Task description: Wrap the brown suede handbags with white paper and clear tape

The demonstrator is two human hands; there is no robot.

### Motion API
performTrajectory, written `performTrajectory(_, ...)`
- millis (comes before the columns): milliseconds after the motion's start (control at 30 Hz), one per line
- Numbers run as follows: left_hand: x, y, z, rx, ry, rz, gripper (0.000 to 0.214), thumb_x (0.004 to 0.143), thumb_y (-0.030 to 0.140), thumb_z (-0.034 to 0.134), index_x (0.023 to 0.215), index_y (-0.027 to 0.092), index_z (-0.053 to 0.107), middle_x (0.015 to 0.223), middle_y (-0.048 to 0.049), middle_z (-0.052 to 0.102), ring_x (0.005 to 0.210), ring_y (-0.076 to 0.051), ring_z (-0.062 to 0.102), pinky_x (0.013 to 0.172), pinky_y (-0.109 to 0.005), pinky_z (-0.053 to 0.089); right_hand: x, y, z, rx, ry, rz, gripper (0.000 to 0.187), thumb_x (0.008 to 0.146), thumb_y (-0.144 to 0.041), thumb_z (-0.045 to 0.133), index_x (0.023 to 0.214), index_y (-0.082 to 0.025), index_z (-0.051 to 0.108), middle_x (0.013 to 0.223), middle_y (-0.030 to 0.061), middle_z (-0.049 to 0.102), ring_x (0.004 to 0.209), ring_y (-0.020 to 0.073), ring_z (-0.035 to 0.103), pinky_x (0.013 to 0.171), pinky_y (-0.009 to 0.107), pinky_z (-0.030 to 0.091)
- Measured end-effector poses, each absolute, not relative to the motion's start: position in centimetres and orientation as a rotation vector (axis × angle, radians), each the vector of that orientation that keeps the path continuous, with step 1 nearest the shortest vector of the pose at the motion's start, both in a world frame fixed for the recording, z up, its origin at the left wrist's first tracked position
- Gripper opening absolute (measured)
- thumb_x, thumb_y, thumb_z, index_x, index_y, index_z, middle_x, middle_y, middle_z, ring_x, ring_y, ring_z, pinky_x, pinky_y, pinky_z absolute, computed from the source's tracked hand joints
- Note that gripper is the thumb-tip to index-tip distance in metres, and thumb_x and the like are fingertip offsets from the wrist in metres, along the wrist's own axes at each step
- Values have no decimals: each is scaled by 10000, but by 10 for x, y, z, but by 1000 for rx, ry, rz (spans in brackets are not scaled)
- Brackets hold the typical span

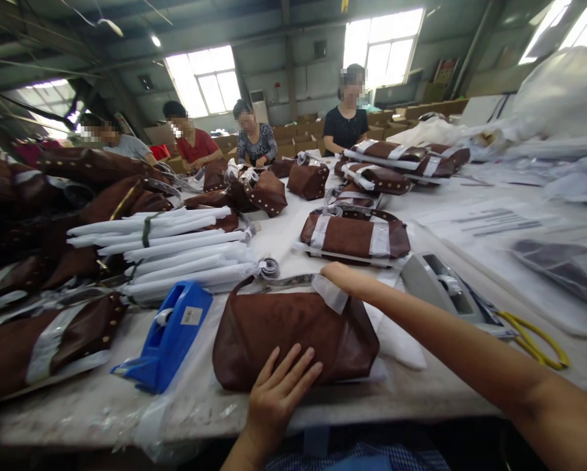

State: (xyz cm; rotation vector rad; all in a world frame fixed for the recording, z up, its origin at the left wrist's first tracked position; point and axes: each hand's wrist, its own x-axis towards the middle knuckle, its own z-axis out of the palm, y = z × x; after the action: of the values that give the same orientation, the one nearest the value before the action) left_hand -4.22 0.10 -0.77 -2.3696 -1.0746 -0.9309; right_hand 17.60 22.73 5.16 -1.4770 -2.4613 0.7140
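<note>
A brown handbag (284,333) lies in front of me on the table, its strap wrapped in clear film along the top edge. My left hand (278,392) rests flat on the bag's front, fingers spread and stretched out. At the bag's upper right edge, my right hand (342,278) is bent over a translucent white strip (331,294), which hangs down onto the bag. The fingertips of that hand are hidden. To the left of the bag stands a blue tape dispenser (176,333).
A grey tape dispenser (443,288) and yellow-handled scissors (536,337) lie at right. Rolled white paper bundles (185,255) sit behind the blue dispenser. A wrapped bag (352,235) lies beyond mine, more bags (43,347) at left. Several people work across the table.
</note>
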Motion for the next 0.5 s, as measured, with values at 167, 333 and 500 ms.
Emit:
performTrajectory(167,-42,2,-9,-2347,-1064,-933,393,1027,144,407,1343,287,592,1353,48,637,1328,-154,537,1241,-384,267,159,233,56,-1624,-2608,785,181,918,-322,676,870,-148,679,927,33,714,888,177,678,861,376,553)
performTrajectory(333,-43,2,-12,-2326,-1062,-920,417,1021,137,407,1374,292,566,1358,22,636,1327,-158,540,1229,-393,294,160,226,59,-1733,-2582,870,261,955,-382,624,1069,-150,658,1059,48,681,936,195,667,834,386,572)
performTrajectory(500,-44,1,-12,-2342,-1057,-910,406,1020,141,416,1361,288,578,1381,40,614,1339,-160,527,1245,-387,252,155,221,53,-1780,-2479,844,276,954,-357,627,1145,-158,633,1111,60,666,952,198,661,835,390,574)
